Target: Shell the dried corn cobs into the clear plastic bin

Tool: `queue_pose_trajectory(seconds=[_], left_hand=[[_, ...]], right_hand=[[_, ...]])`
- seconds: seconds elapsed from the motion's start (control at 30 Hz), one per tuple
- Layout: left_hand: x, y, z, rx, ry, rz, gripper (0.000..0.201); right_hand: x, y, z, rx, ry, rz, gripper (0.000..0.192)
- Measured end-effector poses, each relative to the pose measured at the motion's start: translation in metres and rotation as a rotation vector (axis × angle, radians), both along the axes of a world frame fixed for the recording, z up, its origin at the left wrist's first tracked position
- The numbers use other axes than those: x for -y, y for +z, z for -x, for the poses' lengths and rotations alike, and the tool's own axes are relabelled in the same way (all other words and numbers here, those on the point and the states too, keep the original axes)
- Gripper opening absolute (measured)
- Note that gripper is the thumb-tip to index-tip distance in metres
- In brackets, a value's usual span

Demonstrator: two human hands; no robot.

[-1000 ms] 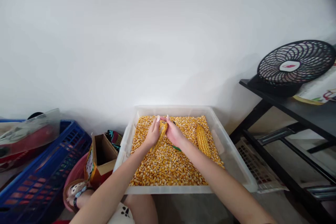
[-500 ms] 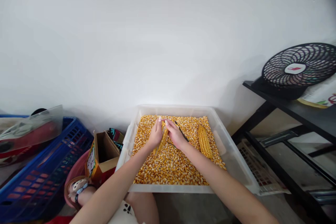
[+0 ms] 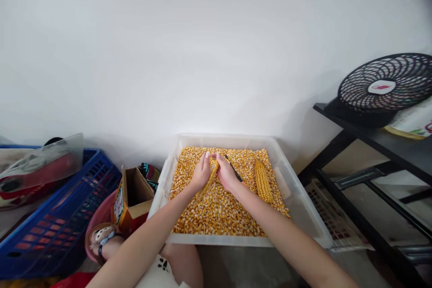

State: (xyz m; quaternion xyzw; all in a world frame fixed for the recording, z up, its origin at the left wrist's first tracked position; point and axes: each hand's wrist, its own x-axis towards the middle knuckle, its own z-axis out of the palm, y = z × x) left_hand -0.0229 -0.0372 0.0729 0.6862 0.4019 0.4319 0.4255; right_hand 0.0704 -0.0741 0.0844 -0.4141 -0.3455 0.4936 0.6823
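Both of my hands are wrapped round an ear of corn (image 3: 212, 176), held at a slant above loose kernels. My left hand (image 3: 201, 172) closes on its left side, thumb toward the top end. From the right, my right hand (image 3: 225, 173) grips the same ear, its thumb close to the left one. The palms hide part of the ear. Yellow and pale corn kernels (image 3: 219, 216) fill much of a translucent plastic bin (image 3: 189, 239). On the kernels to the right lies a second ear of corn (image 3: 262, 182). A dark, thin tool (image 3: 238, 175) shows partly behind my right hand.
At left stand a blue plastic basket (image 3: 64, 216) with bagged items, a pink basin (image 3: 101, 211) and an open cardboard box (image 3: 137, 198). A black fan (image 3: 381, 87) sits on a black rack (image 3: 357, 130) at right. A white wall (image 3: 216, 54) rises behind the bin.
My thumbs have shifted slightly on the ear of corn, and more of its upper part shows between my hands. The view has moved a little. The second ear lies in the same place.
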Motion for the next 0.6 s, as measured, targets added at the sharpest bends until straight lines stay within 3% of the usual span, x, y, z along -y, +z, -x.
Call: queue_pose_trajectory(seconds=[0.1,0.17,0.4,0.6], left_hand=[[-0.002,0.002,0.001,0.032,0.025,0.066,0.051],[-0.003,0.005,0.001,0.051,0.013,0.078,0.050],[-0.003,-0.002,0.001,0.019,-0.055,0.057,0.049],[0.000,-0.007,0.000,0.006,-0.051,0.074,0.049]], right_hand=[[0.001,0.006,-0.005,-0.069,0.214,-0.008,0.035],[0.002,0.007,-0.007,-0.034,0.262,-0.029,0.031],[0.002,-0.006,0.001,0.111,0.022,0.045,0.024],[0.000,-0.014,0.006,0.146,-0.083,0.060,0.028]])
